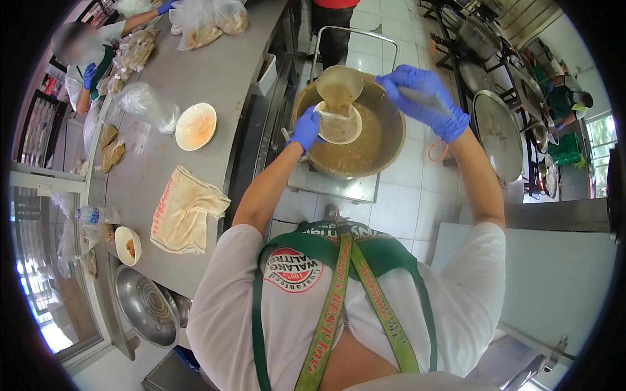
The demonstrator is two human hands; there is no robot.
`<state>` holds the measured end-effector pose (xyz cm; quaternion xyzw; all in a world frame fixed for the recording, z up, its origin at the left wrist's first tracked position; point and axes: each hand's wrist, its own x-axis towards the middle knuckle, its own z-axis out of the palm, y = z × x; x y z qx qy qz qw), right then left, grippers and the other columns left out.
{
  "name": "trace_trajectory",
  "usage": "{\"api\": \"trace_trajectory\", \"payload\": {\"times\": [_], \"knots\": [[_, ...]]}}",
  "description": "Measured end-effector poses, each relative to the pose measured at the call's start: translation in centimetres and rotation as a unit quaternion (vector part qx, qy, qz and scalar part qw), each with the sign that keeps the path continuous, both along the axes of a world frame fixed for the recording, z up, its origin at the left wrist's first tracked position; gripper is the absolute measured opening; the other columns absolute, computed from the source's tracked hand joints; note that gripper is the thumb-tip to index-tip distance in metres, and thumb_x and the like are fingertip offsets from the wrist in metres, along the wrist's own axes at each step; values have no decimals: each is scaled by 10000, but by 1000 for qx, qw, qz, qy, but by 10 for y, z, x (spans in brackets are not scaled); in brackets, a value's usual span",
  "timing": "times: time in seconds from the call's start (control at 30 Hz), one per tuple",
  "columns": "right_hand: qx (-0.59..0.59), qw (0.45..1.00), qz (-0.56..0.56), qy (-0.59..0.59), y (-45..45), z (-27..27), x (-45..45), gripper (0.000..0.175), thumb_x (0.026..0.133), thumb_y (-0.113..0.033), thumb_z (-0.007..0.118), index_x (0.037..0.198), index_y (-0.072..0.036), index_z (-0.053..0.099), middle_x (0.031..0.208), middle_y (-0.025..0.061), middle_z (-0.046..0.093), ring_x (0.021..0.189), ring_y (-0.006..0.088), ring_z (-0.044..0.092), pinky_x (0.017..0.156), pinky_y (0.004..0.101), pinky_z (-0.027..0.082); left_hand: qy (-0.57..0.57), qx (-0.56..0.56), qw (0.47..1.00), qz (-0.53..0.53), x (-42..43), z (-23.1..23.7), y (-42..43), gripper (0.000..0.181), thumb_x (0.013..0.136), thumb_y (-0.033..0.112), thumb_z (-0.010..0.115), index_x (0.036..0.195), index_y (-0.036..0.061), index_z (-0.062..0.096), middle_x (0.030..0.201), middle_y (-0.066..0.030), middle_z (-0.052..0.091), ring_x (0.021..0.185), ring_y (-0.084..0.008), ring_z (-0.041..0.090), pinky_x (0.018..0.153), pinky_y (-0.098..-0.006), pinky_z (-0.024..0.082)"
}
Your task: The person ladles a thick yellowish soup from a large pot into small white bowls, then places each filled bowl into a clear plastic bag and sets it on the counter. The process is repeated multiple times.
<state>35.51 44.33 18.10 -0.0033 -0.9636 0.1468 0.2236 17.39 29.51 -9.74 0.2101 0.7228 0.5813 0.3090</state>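
Observation:
In a blue glove, my left hand (305,129) grips the rim of a white bowl (362,128) lined with a clear plastic bag (332,119). My right hand (425,100), gloved too, holds the handle of a ladle (355,80). The ladle's cup is tipped over the bowl, and brownish broth (337,95) runs from it into the bag. Both are above a large metal pot (402,146) of cloudy brown soup, which stands on a low metal cart (359,188).
The steel table (195,58) on the left bears an empty bowl (195,127), a cloth (188,210), a small bowl (128,244) and filled plastic bags (210,24). A co-worker (100,54) stands behind it. Another person (335,29) stands beyond the cart handle. Large lids (498,134) lean at right.

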Motion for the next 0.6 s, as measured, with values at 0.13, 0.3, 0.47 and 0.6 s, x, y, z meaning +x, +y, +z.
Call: {"api": "trace_trajectory", "payload": {"times": [0.13, 0.3, 0.47, 0.6], "knots": [[-297, 946, -128, -2, 73, -26, -25, 275, 915, -208, 580, 1001, 31, 686, 877, 108, 686, 744, 172, 682, 683, 269, 562, 151, 10, 987, 51, -2, -47, 5, 339, 980, 162, 434, 1295, 62, 508, 1163, -205, 619, 1094, -305, 604, 937, -383, 448], [-419, 893, -162, 34, 150, -139, -38, 188, 870, -187, 634, 911, -14, 696, 796, 111, 688, 785, 164, 684, 696, 265, 540, 45, 104, 990, 86, 10, -35, -10, 348, 1004, 155, 438, 1323, 25, 486, 1194, -96, 586, 1054, -153, 552, 917, -298, 454], [65, 995, -74, -13, 92, -262, -49, 194, 936, -205, 543, 1007, -60, 650, 831, 124, 645, 736, 269, 629, 706, 355, 509, 49, 207, 965, 152, -16, 40, -80, 346, 1008, 148, 434, 1325, 15, 479, 1222, -76, 569, 1115, -137, 510, 983, -293, 405], [56, 993, 41, -91, 75, -321, -34, 288, 947, -312, 525, 1097, -69, 560, 892, 160, 626, 811, 311, 636, 735, 385, 498, 161, 134, 948, 242, -45, 112, -174, 366, 1009, 168, 442, 1338, 11, 467, 1230, -82, 570, 1156, -143, 489, 1013, -291, 377]]}}
